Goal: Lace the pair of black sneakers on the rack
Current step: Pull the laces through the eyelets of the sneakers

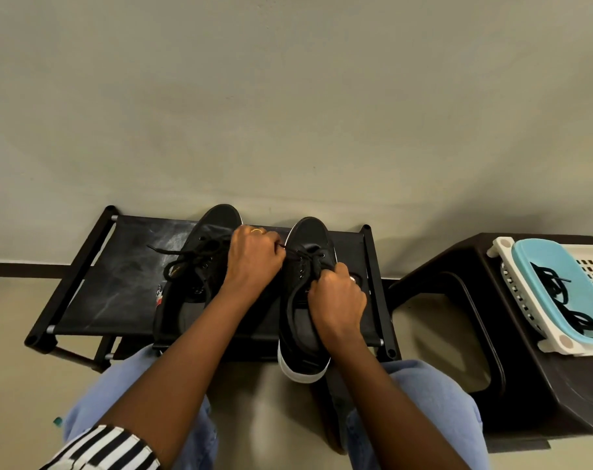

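On fabric-topped rack (pixel 119 283), matte black white-soled sneakers (pixel 302 320), cord laces (pixel 308 257)

Plain beige wall (pixel 288 96), beige floor (pixel 3 317), dark brown stool (pixel 532 385)

The person wears light blue jeans (pixel 434 398), of a loose, soft-looking denim, and the cloth shows over both knees at the bottom of the view. On the left arm there is a sleeve (pixel 108 447) with black and white stripes; it is pushed up, so the forearm below it is bare. The right forearm is bare as well, and no sleeve of it shows in the view. The left hand (pixel 252 257) carries a thin ring (pixel 256 230) of gold colour on one finger. The right hand (pixel 337 298) has a small pale thing at one finger, perhaps a ring, but it is too small to tell.
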